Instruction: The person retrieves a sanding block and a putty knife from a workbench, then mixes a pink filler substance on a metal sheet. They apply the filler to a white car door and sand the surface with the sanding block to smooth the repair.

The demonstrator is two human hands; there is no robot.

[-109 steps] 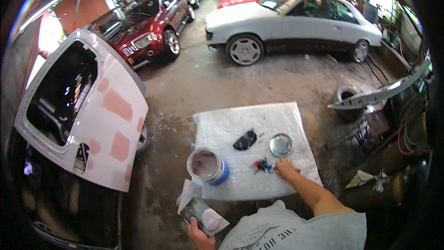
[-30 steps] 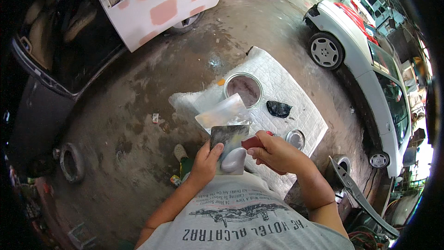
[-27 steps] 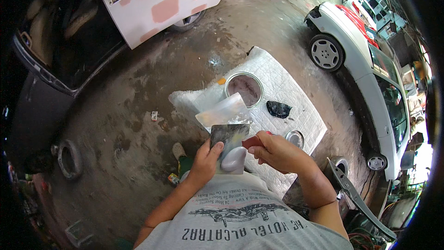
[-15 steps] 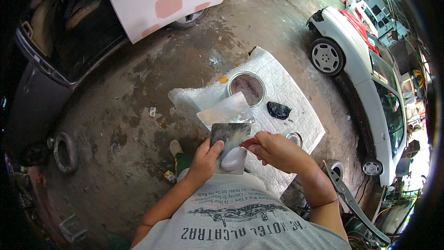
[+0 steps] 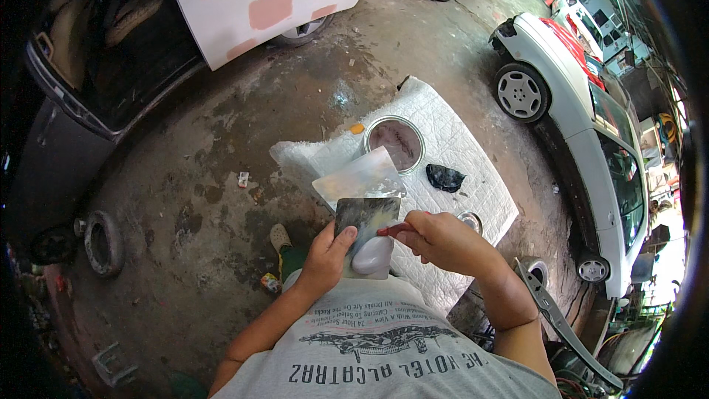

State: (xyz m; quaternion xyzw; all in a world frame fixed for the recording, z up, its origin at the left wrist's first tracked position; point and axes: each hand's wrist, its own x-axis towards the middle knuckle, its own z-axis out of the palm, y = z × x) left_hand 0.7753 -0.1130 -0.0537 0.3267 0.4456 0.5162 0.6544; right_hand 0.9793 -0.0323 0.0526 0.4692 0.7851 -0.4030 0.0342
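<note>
Putty (image 5: 371,255) sits on the near half of the dark board (image 5: 369,216), held in front of the shirt. Step in hand, my read: dosing. The red tube (image 5: 396,230) has its thin end over the board, just past the putty on the far side. It's probably a tube; the fingers cover much of it. Can't make out a bead coming out. Next move calls for a steady squeeze with the board kept level.

Putty look: one smooth, rounded, pale lilac mound, apparently not worked in. Board around it is smeared grey and yellowish.

Left hand (image 5: 327,258): grip narrow, holding the board by its left edge, thumb on top. Right hand (image 5: 449,242): grip closed around the tube from the right.

Beyond the board: a cloudy sheet (image 5: 357,179), overlapping the can (image 5: 395,142) of mauve putty in this view. Whether sheet and board touch, can't tell. Can stands on the white quilted cover (image 5: 474,159), black crumpled piece (image 5: 445,176) to its right.
</note>
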